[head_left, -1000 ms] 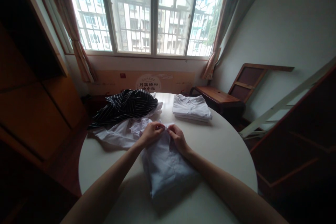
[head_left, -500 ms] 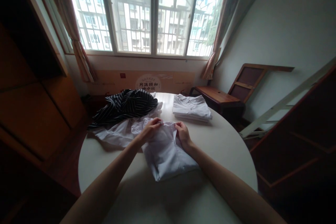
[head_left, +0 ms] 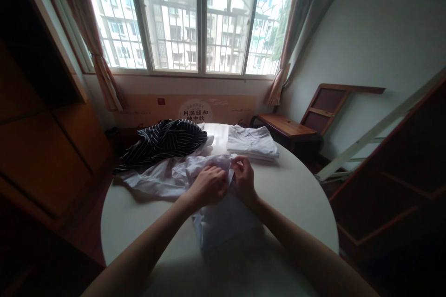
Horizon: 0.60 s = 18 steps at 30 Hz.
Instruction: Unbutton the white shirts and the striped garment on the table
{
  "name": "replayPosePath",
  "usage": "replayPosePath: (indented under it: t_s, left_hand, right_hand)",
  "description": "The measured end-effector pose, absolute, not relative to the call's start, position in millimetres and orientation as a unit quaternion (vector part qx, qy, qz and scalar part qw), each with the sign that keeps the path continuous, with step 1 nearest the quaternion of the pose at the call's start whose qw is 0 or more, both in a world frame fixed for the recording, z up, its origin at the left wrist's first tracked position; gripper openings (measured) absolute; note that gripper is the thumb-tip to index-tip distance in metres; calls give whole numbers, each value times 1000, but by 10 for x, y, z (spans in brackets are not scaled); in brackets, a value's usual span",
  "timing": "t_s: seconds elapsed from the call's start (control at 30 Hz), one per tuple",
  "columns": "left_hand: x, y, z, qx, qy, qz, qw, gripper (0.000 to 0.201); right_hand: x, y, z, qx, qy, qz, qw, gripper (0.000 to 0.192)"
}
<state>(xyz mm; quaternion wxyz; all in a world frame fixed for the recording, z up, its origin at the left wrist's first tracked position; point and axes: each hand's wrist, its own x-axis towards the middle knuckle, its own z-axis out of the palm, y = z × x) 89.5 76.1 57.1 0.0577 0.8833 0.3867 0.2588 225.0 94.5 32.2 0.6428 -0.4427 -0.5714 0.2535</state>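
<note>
A white shirt lies in front of me on the round table, its upper part bunched. My right hand pinches the shirt's upper edge, near the collar. Across the front of the shirt lies my left hand, fingers curled closed on the cloth; their tips are partly hidden. Another crumpled white garment spreads to the left, touching or running into the shirt; I cannot tell where one ends. On top of it sits a black garment with white stripes. A folded stack of white shirts rests at the back right.
The round white table fills the middle. Beyond it stand a wooden bench, a cardboard panel with printed characters and a barred window. Dark wooden cabinets are at the left; a pale ladder-like frame leans at the right.
My left hand has moved down and right from the shirt's upper edge to its front. My right hand keeps pinching near the collar, slightly higher. The view has shifted a little.
</note>
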Motion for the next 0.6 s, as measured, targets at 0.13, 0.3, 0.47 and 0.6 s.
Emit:
replayPosePath:
  t_s: [0.13,0.3,0.47,0.6]
  left_hand:
    - [885,794,528,888,320,229,236,8]
    - [854,900,439,841,307,257,365,20]
    - [828,1072,303,786,345,347,379,31]
    - [778,1180,242,739,380,383,403,33]
  right_hand:
    - [2273,954,345,-433,-575,246,649,10]
    - [2304,973,360,-434,-594,247,631,15]
    - [2318,908,424,-423,-686,174,565,21]
    - [2287,896,415,-443,-779,132,424,26]
